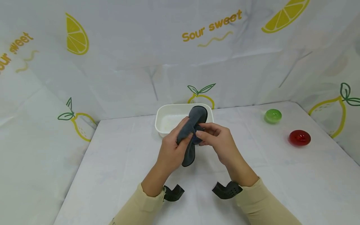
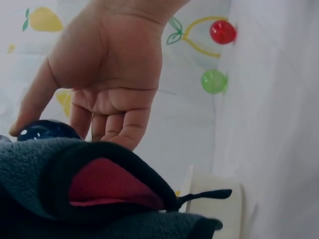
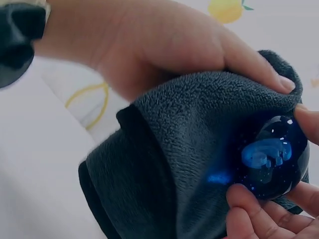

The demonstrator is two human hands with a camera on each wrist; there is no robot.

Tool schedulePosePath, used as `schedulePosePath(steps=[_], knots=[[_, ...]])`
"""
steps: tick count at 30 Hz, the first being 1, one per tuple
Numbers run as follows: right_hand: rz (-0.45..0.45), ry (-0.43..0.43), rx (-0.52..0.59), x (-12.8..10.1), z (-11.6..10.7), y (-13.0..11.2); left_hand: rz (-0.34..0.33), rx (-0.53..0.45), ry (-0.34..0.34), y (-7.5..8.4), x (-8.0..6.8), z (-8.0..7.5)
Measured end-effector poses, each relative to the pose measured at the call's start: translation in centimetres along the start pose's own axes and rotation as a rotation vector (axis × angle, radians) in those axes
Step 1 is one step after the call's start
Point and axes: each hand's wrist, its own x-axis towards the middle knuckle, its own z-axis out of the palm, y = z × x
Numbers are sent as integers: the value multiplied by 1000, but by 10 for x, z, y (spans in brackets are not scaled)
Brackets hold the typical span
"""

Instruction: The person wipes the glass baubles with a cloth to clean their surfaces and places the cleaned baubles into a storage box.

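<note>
From the head, we see the left hand (image 1: 172, 150) gripping a fuzzy grey cloth (image 1: 199, 114) and the right hand (image 1: 220, 140) pinching a glossy blue ball (image 1: 197, 138) against it. From that ball, a smooth white tub (image 1: 169, 120) sits at eleven o'clock, a shiny green ball (image 1: 272, 116) past two, a red ball (image 1: 299, 137) at three. At the left wrist, we notice dark edging (image 2: 119, 151) round a red fold (image 2: 108, 183); at the right, glassy roundness against thick pile (image 3: 194, 102).

Between left hand (image 1: 173, 150) and right hand (image 1: 220, 140) I see a cloth (image 1: 198, 115) and a held ball (image 3: 271, 159), the basin (image 1: 171, 120) behind; on the right of the table (image 1: 112, 175), a farther ball (image 1: 273, 116) lies behind a nearer ball (image 1: 299, 138).
</note>
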Motion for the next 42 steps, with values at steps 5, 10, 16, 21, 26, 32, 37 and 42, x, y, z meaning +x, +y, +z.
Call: schedulePosePath(steps=[5,10,16,21,26,32,37,42], knots=[[-13,-4,77,-2,1,-1,-61,-45,13,-1,1,0],[-209,35,-78,-7,5,-1,-177,-107,24,-4,1,2],[-699,76,-389,-8,10,0,-251,-212,93,-3,3,-1],[-810,138,-486,-6,12,1,-244,-220,115,0,3,-3],[-693,151,-409,-6,13,2,-197,-206,113,3,1,-3],[-526,157,-286,-6,11,2,-177,-198,107,5,-1,-3],[-343,111,-59,-6,8,-1,-155,-191,104,5,-1,-2],[-276,36,54,-7,5,-3,-138,-203,98,5,0,-4]])
